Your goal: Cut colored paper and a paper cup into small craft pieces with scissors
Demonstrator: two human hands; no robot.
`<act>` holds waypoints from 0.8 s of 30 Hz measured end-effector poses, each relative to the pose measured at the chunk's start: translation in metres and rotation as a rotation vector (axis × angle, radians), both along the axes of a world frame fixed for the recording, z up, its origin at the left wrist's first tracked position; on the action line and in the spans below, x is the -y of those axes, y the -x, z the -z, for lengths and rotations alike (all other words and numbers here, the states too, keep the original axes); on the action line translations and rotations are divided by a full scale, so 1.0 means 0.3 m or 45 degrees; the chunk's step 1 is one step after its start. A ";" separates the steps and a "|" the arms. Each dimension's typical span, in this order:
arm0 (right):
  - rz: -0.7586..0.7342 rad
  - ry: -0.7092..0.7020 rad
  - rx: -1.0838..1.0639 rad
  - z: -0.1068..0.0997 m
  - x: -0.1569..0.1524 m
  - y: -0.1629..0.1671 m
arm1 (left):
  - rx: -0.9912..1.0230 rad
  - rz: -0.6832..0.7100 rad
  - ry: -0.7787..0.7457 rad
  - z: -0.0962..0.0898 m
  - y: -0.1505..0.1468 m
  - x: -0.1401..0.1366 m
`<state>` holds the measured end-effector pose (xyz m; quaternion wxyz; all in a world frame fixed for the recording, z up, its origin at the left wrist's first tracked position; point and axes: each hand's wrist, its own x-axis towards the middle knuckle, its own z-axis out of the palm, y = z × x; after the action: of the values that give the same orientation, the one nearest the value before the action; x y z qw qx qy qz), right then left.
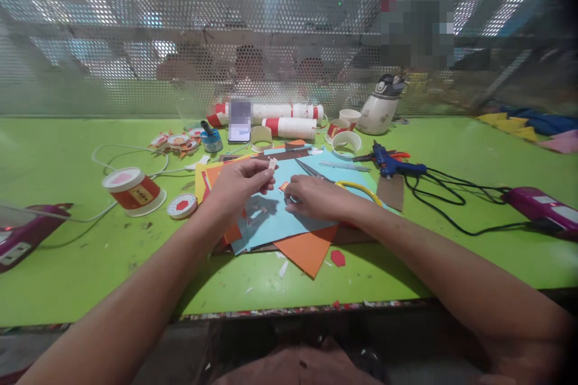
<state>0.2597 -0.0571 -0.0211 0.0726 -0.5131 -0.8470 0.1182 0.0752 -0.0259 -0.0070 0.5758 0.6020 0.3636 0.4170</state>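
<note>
Between the thumb and finger of my left hand point(246, 183) is a small white paper piece point(272, 163), held just above the stacked sheets. My right hand point(311, 197) is closed in a pinch over the light blue paper point(271, 225), its fingertips at a small orange-and-red paper scrap point(284, 187). Scissors with yellow handles point(359, 185) lie right behind my right hand, blades pointing away to the left. Tiny paper bits rest on the blue sheet beneath my left hand. An orange sheet point(311, 252) sticks out toward me from under the stack.
On the left stand a red-and-white paper cup point(134, 190) and a round white disc with a red hexagon point(182, 206). A blue glue gun point(392, 162) with black cords lies right. Behind are a phone point(239, 120), white cup tubes point(289, 127), a blue bottle point(211, 138) and a jug point(380, 107).
</note>
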 end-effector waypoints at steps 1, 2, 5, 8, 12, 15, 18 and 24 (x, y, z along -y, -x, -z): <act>-0.002 0.013 0.021 0.006 -0.004 0.003 | -0.014 0.004 0.000 0.002 -0.002 0.001; -0.001 0.030 0.031 0.011 -0.008 0.004 | -0.028 0.007 0.001 0.004 -0.004 0.003; 0.017 0.094 -0.001 0.009 -0.023 -0.004 | -0.041 0.027 0.027 0.012 -0.007 0.008; 0.065 0.143 -0.123 -0.019 -0.030 -0.024 | -0.057 0.085 0.028 0.016 -0.009 0.017; 0.140 0.171 -0.364 -0.079 -0.020 -0.051 | -0.152 0.168 -0.048 0.012 -0.013 0.034; 0.156 0.196 -0.533 -0.109 -0.004 -0.060 | -0.187 0.181 -0.059 0.009 -0.017 0.046; 0.139 0.232 -0.658 -0.120 0.008 -0.057 | -0.211 0.185 -0.057 0.006 -0.023 0.053; 0.113 0.284 -0.788 -0.132 0.027 -0.040 | -0.214 0.222 0.005 -0.007 -0.031 0.064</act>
<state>0.2717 -0.0653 0.0186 0.2748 -0.4941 -0.7435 0.3571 0.0844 -0.0452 -0.0050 0.5785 0.6630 0.3576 0.3129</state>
